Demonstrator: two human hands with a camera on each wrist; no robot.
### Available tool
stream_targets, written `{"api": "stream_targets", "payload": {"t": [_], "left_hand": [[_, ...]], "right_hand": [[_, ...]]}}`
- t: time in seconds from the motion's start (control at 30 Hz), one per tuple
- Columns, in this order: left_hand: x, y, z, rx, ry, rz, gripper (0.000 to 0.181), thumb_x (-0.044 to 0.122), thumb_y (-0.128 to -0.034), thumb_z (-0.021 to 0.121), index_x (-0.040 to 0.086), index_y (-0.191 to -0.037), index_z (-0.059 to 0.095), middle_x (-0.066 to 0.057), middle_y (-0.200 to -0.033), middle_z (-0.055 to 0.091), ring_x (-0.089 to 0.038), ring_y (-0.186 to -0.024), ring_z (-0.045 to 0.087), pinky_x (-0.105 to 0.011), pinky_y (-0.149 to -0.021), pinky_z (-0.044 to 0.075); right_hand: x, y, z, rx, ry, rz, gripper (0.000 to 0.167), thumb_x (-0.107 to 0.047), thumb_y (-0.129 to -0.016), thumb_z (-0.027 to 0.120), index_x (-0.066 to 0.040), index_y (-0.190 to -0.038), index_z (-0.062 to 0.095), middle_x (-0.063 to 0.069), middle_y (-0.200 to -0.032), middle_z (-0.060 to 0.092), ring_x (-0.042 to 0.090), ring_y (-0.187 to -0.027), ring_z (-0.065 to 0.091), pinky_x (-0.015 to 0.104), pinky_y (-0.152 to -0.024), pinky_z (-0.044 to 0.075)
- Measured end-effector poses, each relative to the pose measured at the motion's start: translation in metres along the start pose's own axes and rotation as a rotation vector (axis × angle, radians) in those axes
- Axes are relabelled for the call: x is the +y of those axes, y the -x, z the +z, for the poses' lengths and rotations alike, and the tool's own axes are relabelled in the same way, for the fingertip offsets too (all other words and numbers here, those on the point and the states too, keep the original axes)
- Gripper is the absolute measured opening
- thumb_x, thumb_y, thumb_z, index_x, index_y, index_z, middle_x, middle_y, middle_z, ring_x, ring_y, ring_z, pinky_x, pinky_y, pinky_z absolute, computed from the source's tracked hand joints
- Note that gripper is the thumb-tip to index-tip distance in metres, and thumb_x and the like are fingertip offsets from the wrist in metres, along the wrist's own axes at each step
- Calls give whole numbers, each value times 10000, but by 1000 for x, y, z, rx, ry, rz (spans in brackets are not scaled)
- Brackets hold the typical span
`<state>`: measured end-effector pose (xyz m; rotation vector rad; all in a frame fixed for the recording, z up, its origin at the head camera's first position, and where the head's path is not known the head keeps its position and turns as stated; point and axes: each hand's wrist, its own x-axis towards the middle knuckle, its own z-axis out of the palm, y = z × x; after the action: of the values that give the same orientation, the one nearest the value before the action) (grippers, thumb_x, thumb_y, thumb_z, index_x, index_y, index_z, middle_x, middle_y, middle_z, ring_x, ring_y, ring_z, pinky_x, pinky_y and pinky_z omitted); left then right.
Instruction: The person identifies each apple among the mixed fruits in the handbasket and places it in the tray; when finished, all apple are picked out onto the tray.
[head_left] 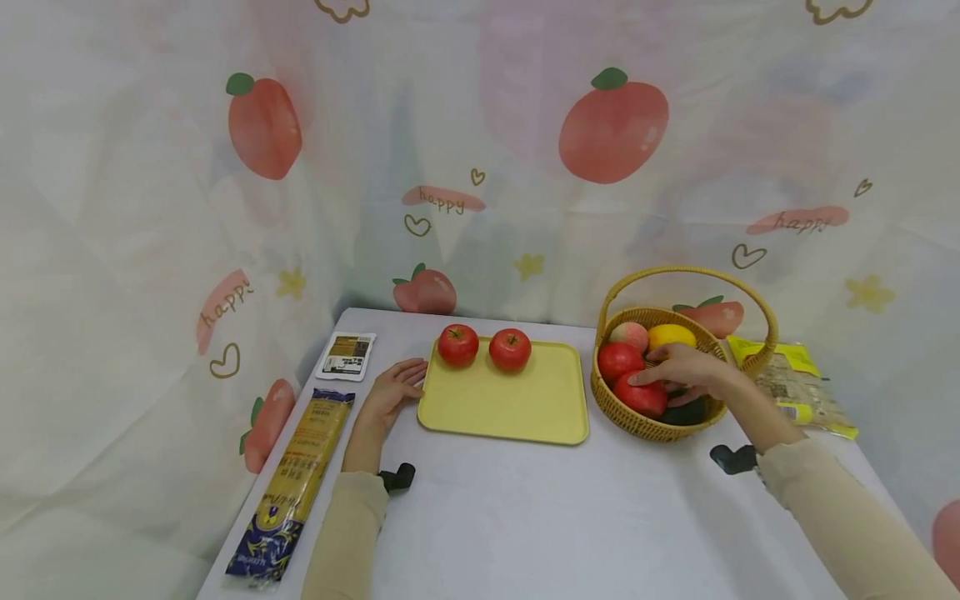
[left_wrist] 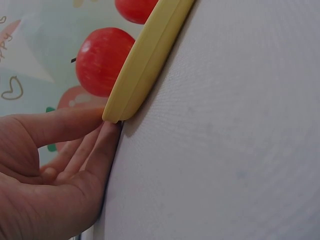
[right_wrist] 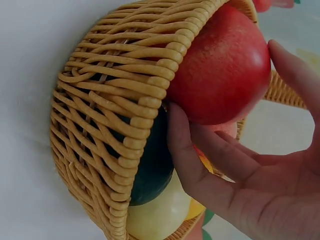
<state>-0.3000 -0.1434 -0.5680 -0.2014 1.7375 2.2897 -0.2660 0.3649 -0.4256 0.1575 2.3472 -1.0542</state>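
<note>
A: What stands before you, taken from the largest down?

B: The white table (head_left: 525, 508); then, at your right, the woven basket (head_left: 637, 423) with its arched handle; then, left of the basket, the yellow tray (head_left: 510, 408).

A: And toward the table's sides?

B: The spaghetti packet (head_left: 296, 475) at your left; at your right, beside the basket, the clear bag (head_left: 797, 383) (yellow at its ends).

A: Your hands?

B: Your left hand (head_left: 390, 392) is at the tray's left edge; your right hand (head_left: 693, 371) is in the basket.

A: Smaller still?

B: The white packet (head_left: 348, 357), just beyond the spaghetti packet. Next, the fruit: the near red fruit (head_left: 643, 398), at the basket's front left; the second red fruit (head_left: 619, 361), behind it; and two red fruits (head_left: 510, 350) side by side along the tray's far edge.

A: Lastly, your fingers?

B: Your right fingers (right_wrist: 187, 160) and thumb pinch the near red fruit from opposite sides. Your left fingers (left_wrist: 102, 155) are extended, close together, with the thumb touching the tray's rim.
</note>
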Motion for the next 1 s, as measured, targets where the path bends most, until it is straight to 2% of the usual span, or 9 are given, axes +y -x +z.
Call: {"api": "stream_targets", "payload": {"t": [0.27,0.53,0.8,1.0], "left_hand": [[-1,-1,0,2,-2,12,758,-301,-806,557,-29,-1508,473,-222,-1545,504,-318,-1453,476,-386,-1117,480],[-1,-2,-1,-8,3,16,770,-312,-799,544,-42,-1515,455,-233,-1558,483,-322,-1464,460,-412,-1143,452],[0,3,1,6,10,1,771,-310,-797,552,-30,-1511,467,-222,-1550,497,-317,-1460,467,-400,-1139,458],[2,3,2,11,1,-5,760,-300,-805,563,-21,-1506,479,-212,-1544,508,-313,-1453,476,-405,-1135,464]], "right_hand": [[3,-1,2,2,4,-40,1029,-409,-921,795,175,-1525,200,379,-1433,363,470,-1165,568,527,-877,627],[7,1,2,12,-57,-74,1059,-361,-921,807,175,-1556,151,402,-1489,321,467,-1161,615,533,-887,621],[13,6,1,69,-87,-104,1048,-362,-897,830,129,-1576,201,376,-1490,379,357,-1051,683,529,-872,626],[18,9,-7,76,-135,-118,979,-384,-927,794,73,-1594,243,350,-1518,374,395,-1119,626,534,-911,611]]}}
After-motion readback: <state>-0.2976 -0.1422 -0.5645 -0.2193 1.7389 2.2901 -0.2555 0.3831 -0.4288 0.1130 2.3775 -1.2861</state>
